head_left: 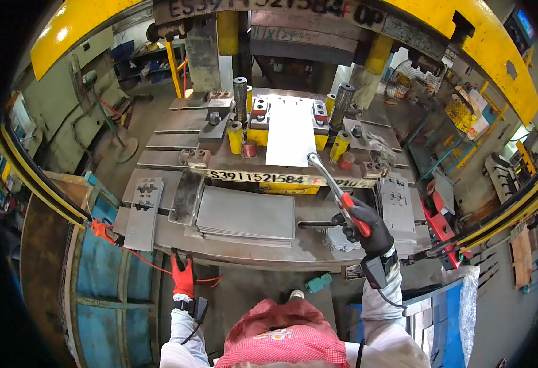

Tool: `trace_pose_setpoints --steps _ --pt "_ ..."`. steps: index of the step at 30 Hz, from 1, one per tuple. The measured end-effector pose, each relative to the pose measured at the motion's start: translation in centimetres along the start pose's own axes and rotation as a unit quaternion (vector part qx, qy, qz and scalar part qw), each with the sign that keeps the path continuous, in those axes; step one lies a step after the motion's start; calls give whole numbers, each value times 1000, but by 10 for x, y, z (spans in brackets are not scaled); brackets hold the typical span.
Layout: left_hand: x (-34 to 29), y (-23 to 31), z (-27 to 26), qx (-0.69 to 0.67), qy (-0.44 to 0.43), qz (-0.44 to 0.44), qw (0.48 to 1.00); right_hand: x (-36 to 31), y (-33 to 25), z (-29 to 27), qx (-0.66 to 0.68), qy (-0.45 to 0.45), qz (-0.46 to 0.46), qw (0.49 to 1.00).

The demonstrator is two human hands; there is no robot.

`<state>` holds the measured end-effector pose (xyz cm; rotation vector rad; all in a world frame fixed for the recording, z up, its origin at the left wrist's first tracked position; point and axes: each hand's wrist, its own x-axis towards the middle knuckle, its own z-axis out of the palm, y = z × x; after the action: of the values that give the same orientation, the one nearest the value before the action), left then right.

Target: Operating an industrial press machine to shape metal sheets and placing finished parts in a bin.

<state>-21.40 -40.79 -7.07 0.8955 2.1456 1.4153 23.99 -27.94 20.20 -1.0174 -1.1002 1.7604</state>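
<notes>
My right hand (370, 227), in a black glove, is closed round the red grip of a long metal hand tool (330, 176) with a round tip. The tip meets the near right corner of a bright white-looking flat sheet (290, 135), which lies on the press's lower die (259, 136). My left hand (183, 277), in a red glove, hangs at the front edge of the press table (250, 260). Its fingers are apart and hold nothing. Between my hands, a stack of grey metal sheets (244, 211) lies on the table.
Punched metal pieces (146, 202) lie at the left, and a stack of cut pieces (398, 205) at the right. Guide posts (240, 98) (342, 105) flank the die. The press's upper part (302, 37) hangs above. A blue metal bin (112, 276) stands at the lower left.
</notes>
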Motion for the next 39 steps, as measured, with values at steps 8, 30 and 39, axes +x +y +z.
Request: trace_pose_setpoints --steps 8,30,39 --pt "26 -69 10 183 -79 125 972 2 2 -3 0 0 4 1000" --pt "32 -12 17 216 -45 -12 975 1 -1 -3 -32 3 7 999" --pt "50 -72 20 212 35 82 973 3 3 -6 15 -7 9 1000"
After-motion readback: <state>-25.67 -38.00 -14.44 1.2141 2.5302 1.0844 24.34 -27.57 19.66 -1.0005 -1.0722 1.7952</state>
